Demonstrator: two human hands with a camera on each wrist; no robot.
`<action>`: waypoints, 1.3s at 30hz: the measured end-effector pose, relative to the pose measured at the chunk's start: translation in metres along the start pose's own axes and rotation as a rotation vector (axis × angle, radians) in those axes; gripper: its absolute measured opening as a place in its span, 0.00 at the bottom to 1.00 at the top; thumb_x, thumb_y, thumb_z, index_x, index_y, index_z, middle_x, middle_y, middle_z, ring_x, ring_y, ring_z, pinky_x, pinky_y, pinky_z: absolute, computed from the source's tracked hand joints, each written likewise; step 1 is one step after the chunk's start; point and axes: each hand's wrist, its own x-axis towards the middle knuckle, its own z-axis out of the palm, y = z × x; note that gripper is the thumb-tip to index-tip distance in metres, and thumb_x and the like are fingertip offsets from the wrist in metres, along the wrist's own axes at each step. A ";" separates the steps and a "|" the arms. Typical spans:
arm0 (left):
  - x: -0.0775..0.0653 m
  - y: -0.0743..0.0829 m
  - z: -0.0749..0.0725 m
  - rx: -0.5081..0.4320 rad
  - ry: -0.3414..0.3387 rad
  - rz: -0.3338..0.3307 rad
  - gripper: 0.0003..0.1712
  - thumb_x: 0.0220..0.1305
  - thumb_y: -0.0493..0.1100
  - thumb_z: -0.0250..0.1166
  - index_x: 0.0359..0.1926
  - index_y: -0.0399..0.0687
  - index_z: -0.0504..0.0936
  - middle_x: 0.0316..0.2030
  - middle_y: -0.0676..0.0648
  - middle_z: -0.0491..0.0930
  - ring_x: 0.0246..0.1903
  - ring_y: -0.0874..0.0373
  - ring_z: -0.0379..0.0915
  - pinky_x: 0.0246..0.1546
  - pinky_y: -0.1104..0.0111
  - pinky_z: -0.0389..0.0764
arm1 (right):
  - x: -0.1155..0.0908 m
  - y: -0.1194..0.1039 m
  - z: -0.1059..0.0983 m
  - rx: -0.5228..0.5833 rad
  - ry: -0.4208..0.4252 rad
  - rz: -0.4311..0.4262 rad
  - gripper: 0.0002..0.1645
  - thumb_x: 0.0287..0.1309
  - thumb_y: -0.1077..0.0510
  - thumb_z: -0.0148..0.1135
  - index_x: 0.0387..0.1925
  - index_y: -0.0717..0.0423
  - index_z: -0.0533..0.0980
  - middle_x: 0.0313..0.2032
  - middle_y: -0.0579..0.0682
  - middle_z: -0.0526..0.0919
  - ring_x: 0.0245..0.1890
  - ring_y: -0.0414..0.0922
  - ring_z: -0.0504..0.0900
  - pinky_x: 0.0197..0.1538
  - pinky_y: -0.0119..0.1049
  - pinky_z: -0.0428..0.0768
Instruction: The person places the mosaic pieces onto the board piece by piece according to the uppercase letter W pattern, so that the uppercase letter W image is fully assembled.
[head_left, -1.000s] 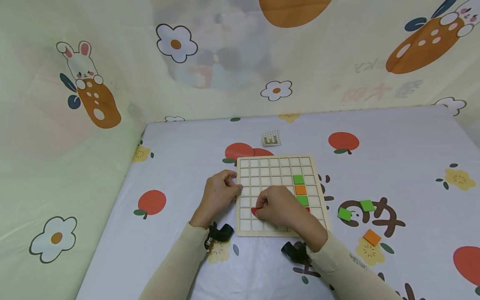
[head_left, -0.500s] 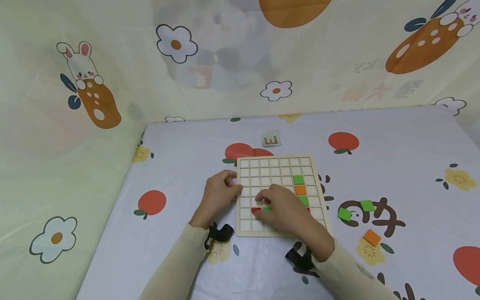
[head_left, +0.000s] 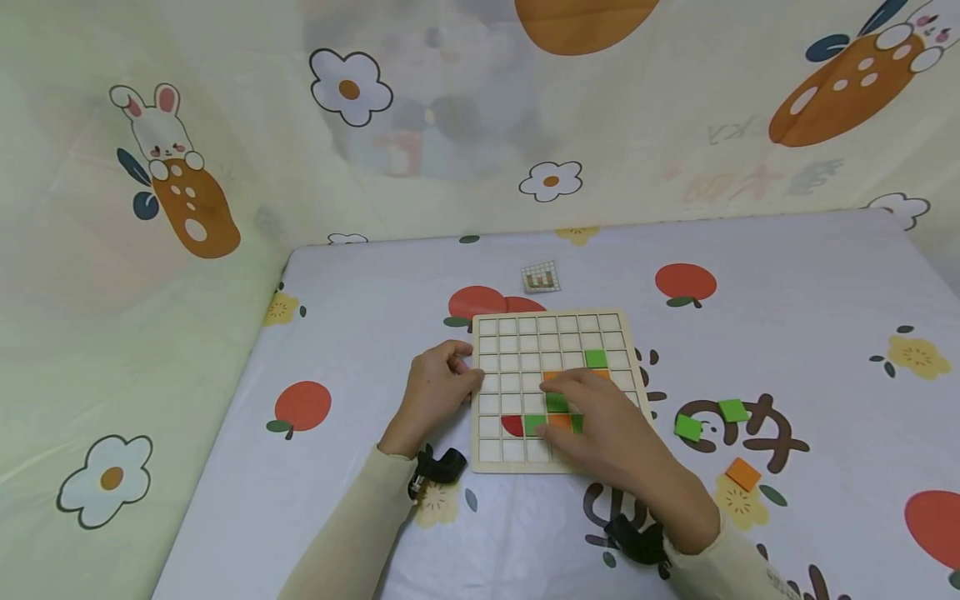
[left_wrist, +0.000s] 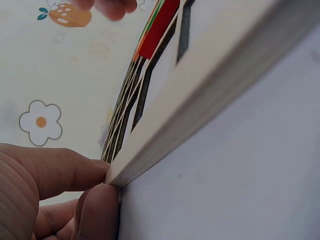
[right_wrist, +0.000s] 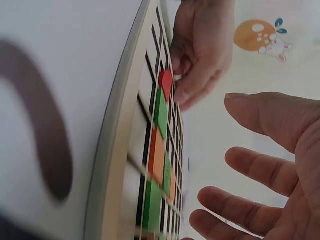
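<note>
A pale wooden grid board [head_left: 528,343] lies flat before me, with coloured tiles in some of its squares. At its left edge my left hand [head_left: 437,385] grips the rim between thumb and finger. My right hand [head_left: 622,437] hovers over the board's right part, fingers apart and holding nothing. Left of it, one row shows a red round-edged tile [head_left: 512,426], a green tile [head_left: 534,425] and an orange tile [head_left: 559,422]. Farther back sits another green tile [head_left: 596,358]. Several tiles are partly hidden under my right hand.
Right of the board lie two loose green tiles [head_left: 733,411] and a loose orange tile [head_left: 743,474]. A small card with a grid pattern [head_left: 541,277] rests behind the board. The white tablecloth [head_left: 375,333] has printed fruit and flowers.
My right hand has let go of the red tile, opened its fingers and drawn back to the right, uncovering green and orange tiles. My left hand stays at the board's edge.
</note>
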 end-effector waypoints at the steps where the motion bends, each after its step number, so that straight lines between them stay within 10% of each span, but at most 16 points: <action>1: 0.000 0.000 0.000 0.001 0.001 0.005 0.21 0.62 0.36 0.69 0.56 0.36 0.83 0.26 0.48 0.80 0.20 0.61 0.75 0.24 0.70 0.76 | -0.002 0.002 -0.002 -0.005 0.007 0.013 0.27 0.55 0.55 0.76 0.57 0.56 0.84 0.58 0.56 0.82 0.60 0.57 0.79 0.59 0.58 0.79; 24: 0.001 -0.001 0.000 0.001 0.000 -0.011 0.21 0.62 0.36 0.69 0.56 0.37 0.83 0.27 0.49 0.80 0.21 0.60 0.76 0.25 0.70 0.76 | -0.054 0.072 -0.047 -0.151 0.085 0.271 0.31 0.53 0.60 0.76 0.60 0.60 0.80 0.60 0.69 0.76 0.59 0.70 0.75 0.54 0.70 0.76; 39: 0.000 0.001 0.000 0.007 0.003 -0.012 0.21 0.63 0.37 0.70 0.56 0.37 0.83 0.28 0.48 0.80 0.21 0.60 0.75 0.24 0.70 0.77 | -0.057 0.091 -0.055 -0.219 0.039 0.376 0.23 0.51 0.63 0.72 0.50 0.68 0.83 0.41 0.68 0.81 0.38 0.59 0.79 0.37 0.53 0.79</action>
